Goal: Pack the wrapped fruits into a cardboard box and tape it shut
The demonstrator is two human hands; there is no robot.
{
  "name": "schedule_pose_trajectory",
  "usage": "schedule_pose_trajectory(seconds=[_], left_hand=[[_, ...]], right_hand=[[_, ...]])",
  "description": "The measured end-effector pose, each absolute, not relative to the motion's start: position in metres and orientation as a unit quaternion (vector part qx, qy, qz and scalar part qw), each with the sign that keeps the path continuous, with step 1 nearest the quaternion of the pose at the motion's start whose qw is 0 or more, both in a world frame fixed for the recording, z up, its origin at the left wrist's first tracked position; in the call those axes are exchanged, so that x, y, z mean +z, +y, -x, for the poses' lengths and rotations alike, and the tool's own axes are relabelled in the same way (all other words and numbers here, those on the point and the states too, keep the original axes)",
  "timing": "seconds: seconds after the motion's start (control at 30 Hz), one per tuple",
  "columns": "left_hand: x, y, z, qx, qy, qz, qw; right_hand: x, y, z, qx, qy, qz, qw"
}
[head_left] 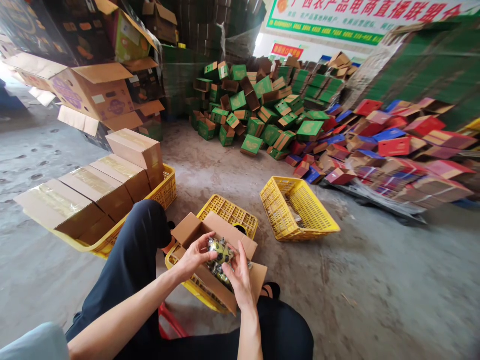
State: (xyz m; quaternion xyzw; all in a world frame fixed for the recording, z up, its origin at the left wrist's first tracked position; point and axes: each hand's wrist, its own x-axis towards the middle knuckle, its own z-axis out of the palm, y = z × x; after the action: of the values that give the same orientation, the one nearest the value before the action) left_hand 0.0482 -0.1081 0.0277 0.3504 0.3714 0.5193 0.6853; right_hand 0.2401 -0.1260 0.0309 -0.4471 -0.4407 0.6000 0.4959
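Low ctr of frame, L hand [198, 254] pinches a clear-wrapped green pkt [220, 250], R hand [240, 281] clasps its right end, over an open ctn [258, 277]. Step in hand: prob. handling this one pkt; next move calls for a gentle two-handed hold, IMO. Banner [360, 25], upper right: "农产品电商直播联盟"; smaller lines mostly too blurred.
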Motion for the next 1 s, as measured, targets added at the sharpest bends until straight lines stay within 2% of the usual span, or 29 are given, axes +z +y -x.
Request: schedule_pose_trajectory(seconds=[0.17, 0.43, 0.63, 1.0], left_hand=[[0.030, -0.107, -0.047, 0.514, 0.342, -0.358, 0.700], [0.038, -0.109, -0.048, 0.501, 0.319, -0.356, 0.722], [0.040, -0.110, -0.047, 0.483, 0.398, -0.326, 0.708], [0.038, -0.110, -0.054, 0.493, 0.434, -0.305, 0.690]], right_hand=[[0.031, -0.122, -0.243, 0.596, -0.368, 0.502, 0.507], [0.035, -0.123, -0.244, 0.553, -0.354, 0.517, 0.549], [0.035, -0.121, -0.243, 0.538, -0.379, 0.523, 0.542], [0.032, -0.120, -0.245, 0.518, -0.385, 0.548, 0.532]])
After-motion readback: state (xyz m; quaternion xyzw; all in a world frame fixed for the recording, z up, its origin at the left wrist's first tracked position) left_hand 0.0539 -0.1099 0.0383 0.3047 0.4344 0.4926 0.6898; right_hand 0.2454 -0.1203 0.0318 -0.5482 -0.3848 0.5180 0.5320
